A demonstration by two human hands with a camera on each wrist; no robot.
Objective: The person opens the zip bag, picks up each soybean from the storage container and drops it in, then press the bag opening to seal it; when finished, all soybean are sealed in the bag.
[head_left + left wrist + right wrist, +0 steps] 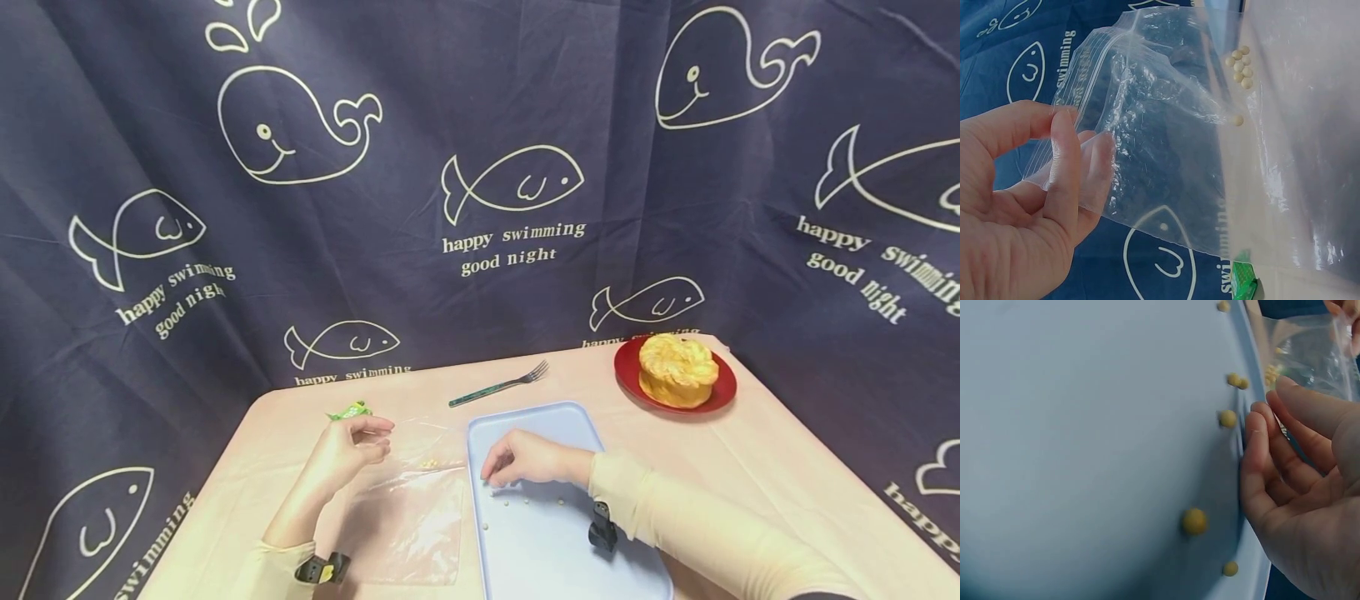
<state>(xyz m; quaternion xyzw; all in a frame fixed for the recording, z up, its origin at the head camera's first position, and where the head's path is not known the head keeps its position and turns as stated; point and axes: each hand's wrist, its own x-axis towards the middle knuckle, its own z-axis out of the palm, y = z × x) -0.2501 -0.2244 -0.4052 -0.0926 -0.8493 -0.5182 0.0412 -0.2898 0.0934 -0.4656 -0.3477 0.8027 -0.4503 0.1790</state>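
Pale yellow beans [1195, 522]: Scattered across the tray before you, two of them side by side near its left rim, while a separate cluster sits in the clear bag, with one bean a little apart from the group.
Clear zip bag [408, 529]: Spread on the table just left of the tray, its zip end raised in your fingers; light glints off the creased film.
Left hand [345, 454]: Your thumb and fingers pinch the film at the zip strip, a narrow hold on the bag's end.
Right hand [532, 458]: Your fingers curve low at the tray's left side, fingertips near the loose beans, the gap to the thumb narrow; whether a bean is between them, you cannot tell from these views.
Light-blue tray [540, 558]: Lengthwise in front of you, with your right forearm reaching across its right side.
Fork [483, 393]: Beyond the tray, it lies at a slant, its patterned green handle to the left and metal tines to the right.
Braided bread [678, 371]: Golden and round-topped, it rests on a red plate [726, 390] at the table's far right.
Green wrapper [354, 409]: Just beyond your left hand, partly hidden by it.
Table [750, 475]: Covered in pale pink, it meets a navy curtain [517, 312] printed with whales, fish and "happy swimming good night".
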